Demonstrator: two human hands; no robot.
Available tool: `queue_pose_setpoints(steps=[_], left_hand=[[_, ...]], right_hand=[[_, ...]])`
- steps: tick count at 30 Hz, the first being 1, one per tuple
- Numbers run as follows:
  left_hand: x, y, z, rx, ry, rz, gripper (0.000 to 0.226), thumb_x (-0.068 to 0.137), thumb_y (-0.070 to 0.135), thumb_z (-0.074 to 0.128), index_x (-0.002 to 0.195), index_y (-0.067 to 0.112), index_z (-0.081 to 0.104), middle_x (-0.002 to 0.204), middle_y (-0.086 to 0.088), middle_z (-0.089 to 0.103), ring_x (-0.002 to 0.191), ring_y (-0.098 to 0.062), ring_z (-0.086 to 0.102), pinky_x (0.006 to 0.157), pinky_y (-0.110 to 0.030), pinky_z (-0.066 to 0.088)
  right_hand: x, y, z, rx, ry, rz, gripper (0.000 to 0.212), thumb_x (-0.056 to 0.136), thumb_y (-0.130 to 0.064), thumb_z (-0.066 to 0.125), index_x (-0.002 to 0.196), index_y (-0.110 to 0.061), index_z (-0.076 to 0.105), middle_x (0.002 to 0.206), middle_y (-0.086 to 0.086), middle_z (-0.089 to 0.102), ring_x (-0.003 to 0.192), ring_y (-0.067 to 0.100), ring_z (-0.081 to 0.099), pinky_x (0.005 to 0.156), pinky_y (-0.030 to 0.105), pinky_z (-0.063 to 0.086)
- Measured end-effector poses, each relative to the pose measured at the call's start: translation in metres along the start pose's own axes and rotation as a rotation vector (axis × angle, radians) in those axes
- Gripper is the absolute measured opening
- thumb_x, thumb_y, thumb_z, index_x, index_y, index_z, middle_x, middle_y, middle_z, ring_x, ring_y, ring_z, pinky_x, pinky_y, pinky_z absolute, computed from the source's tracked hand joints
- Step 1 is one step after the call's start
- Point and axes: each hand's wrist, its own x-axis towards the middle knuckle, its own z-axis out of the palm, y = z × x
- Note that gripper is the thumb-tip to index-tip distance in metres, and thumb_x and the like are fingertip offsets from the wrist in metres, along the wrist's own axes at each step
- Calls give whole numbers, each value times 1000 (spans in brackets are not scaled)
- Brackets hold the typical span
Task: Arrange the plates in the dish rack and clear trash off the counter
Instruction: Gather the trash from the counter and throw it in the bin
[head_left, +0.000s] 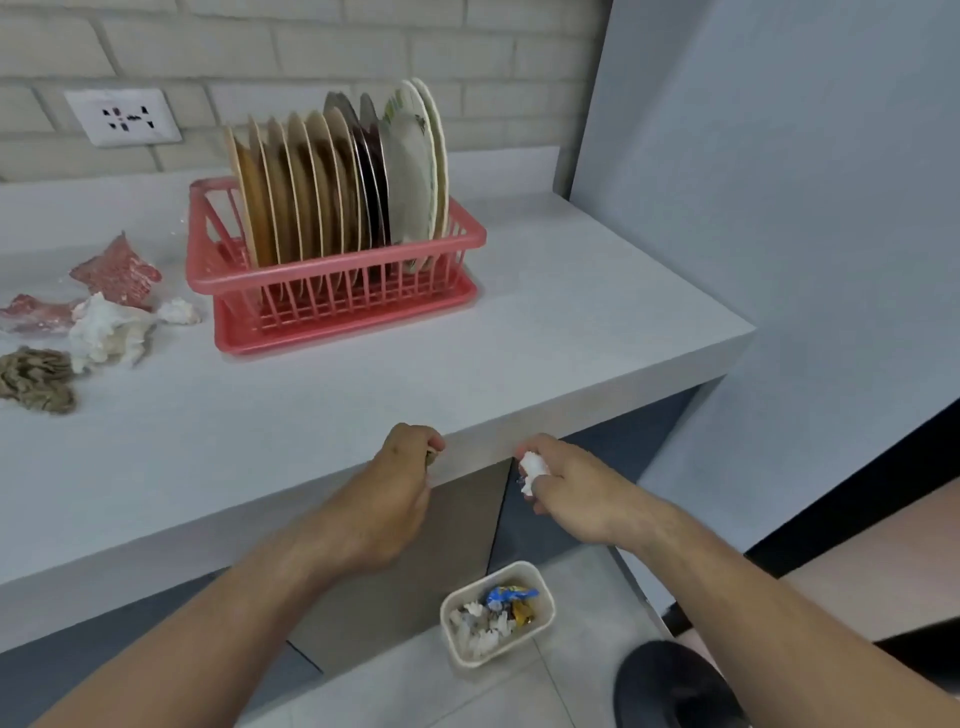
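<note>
I can't read any txt, brand or no. here; print on the wrappers (511, 603) in the bin (475, 660) is too blurred.

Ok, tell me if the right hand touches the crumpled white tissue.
Touching: the head view shows the right hand gripping the crumpled white tissue in its fingers.

plates (332, 182) in rack (332, 280), trash (104, 322) left
</note>
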Motion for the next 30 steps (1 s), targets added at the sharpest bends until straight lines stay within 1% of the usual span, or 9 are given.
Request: queue_pose_setpoints(steps=[3, 7, 9, 11, 15, 18, 21, 26, 30], left_hand=[[6, 6, 41, 10, -19, -44, 29, 95, 25, 35, 124, 30, 34, 112, 0, 53, 98, -18, 56, 89, -41, 49], [18, 13, 103, 20, -26, -97, 26, 98, 27, 45, 122, 33, 35, 101, 5, 58, 84, -9, 56, 76, -28, 49], [27, 4, 138, 22, -26, -151, 18, 97, 30, 48, 113, 33, 40, 93, 9, 57, 79, -7, 54, 67, -25, 44], [34, -16, 176, 22, -16, -186, 10, 95, 32, 52, 102, 35, 46, 92, 13, 55, 79, -6, 52, 66, -21, 40], [49, -73, 264, 12, -7, -219, 9, 89, 23, 62, 97, 26, 62, 100, 12, 46, 83, -5, 52, 74, -15, 38], [56, -108, 303, 49, 33, -249, 9, 86, 20, 67, 94, 19, 68, 95, 9, 44, 79, -7, 51, 72, -16, 39], [78, -169, 378, 133, 37, -210, 2, 82, 18, 72, 82, 18, 70, 86, 6, 44, 80, -15, 49, 69, -26, 46], [120, -234, 465, 191, 15, -310, 8, 89, 20, 61, 91, 17, 68, 91, -1, 47, 78, -20, 53, 68, -31, 47], [149, -277, 518, 181, -73, -392, 11, 89, 19, 56, 92, 14, 66, 92, -7, 56, 86, -27, 60, 72, -32, 45]], right_hand=[[3, 48, -2, -70, -74, 21, 45, 96, -17, 51, 140, -27, 46, 133, -4, 52, 117, 17, 53, 96, 28, 46], [6, 108, 4, -89, -101, 50, 49, 95, -19, 59, 141, -25, 43, 128, -8, 51, 117, 15, 52, 93, 22, 41], [10, 140, 12, -59, -99, 105, 45, 94, -19, 61, 135, -25, 46, 130, -7, 54, 115, 13, 55, 94, 23, 46], [17, 175, 28, -47, -75, 135, 31, 91, -18, 63, 119, -27, 55, 119, -6, 61, 102, 10, 60, 87, 23, 51], [38, 256, 81, -24, -7, 184, 32, 85, -13, 69, 114, -26, 65, 114, -5, 60, 92, 7, 60, 73, 6, 44], [49, 289, 108, 14, 39, 188, 33, 85, -12, 69, 114, -28, 69, 109, -2, 56, 94, 11, 60, 87, 21, 49], [79, 353, 162, 72, 67, 220, 30, 87, -14, 68, 113, -28, 70, 105, -1, 56, 94, 16, 63, 88, 30, 52], [124, 426, 234, 19, 88, 211, 29, 84, -16, 70, 110, -29, 69, 95, -4, 55, 87, 15, 58, 80, 22, 45], [153, 458, 267, 5, 101, 234, 35, 84, -12, 69, 117, -25, 68, 103, 1, 54, 85, 19, 61, 86, 28, 49]])
